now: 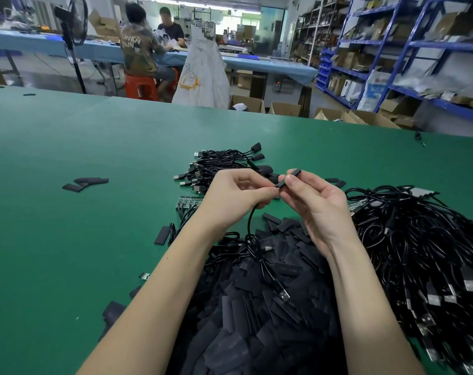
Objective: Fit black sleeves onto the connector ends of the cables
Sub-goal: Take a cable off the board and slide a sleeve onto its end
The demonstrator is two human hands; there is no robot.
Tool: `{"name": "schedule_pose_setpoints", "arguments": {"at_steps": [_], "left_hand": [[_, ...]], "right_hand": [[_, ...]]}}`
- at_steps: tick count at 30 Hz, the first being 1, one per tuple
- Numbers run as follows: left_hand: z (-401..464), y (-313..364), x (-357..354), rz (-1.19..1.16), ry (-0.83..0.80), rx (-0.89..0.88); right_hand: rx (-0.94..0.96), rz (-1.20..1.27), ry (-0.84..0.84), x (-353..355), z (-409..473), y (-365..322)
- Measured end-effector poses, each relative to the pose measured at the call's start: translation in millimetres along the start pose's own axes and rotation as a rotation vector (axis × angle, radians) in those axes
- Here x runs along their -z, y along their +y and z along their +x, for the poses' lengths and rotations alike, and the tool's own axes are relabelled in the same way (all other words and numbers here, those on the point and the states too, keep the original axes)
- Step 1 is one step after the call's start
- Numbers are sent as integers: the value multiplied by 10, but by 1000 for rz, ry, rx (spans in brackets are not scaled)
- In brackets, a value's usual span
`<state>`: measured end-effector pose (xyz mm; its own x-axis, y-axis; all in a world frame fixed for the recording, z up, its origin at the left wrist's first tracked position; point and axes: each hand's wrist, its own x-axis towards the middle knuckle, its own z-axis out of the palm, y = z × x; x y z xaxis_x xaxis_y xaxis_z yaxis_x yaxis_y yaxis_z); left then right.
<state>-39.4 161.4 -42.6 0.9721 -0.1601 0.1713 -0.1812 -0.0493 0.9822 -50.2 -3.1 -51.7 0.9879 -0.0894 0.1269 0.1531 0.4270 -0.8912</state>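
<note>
Sleeve fitting, mid-step. The left hand (239, 193) pinches the cable (250, 226) just behind its connector end; the right hand (315, 201) pinches a sleeve (289, 177) between thumb and forefinger, its mouth at the connector. Both grips are closed on their parts above the surface (81, 239). Next move, by judgement: align the ends and slide the sleeve on. Loose sleeves (270, 320) lie below, unfitted cables (419, 239) right, a finished pile (219, 163) beyond; open room lies left.

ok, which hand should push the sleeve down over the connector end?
Right. The right hand already pinches the black sleeve near its fingers, in line with the cable end. The left hand grips the cable and looks better kept as the steady hold.
</note>
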Motion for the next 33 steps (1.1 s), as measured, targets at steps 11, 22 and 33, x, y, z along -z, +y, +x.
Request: {"name": "schedule_pose_setpoints", "arguments": {"at_steps": [11, 22, 33], "left_hand": [[5, 25, 14, -180, -64, 165], [-4, 71, -18, -168, -63, 175], [-25, 91, -68, -72, -10, 138]], "right_hand": [[-21, -6, -78, 39, -6, -16], [-56, -24, -76, 86, -6, -63], [-53, 6, -18, 90, 20, -40]]}}
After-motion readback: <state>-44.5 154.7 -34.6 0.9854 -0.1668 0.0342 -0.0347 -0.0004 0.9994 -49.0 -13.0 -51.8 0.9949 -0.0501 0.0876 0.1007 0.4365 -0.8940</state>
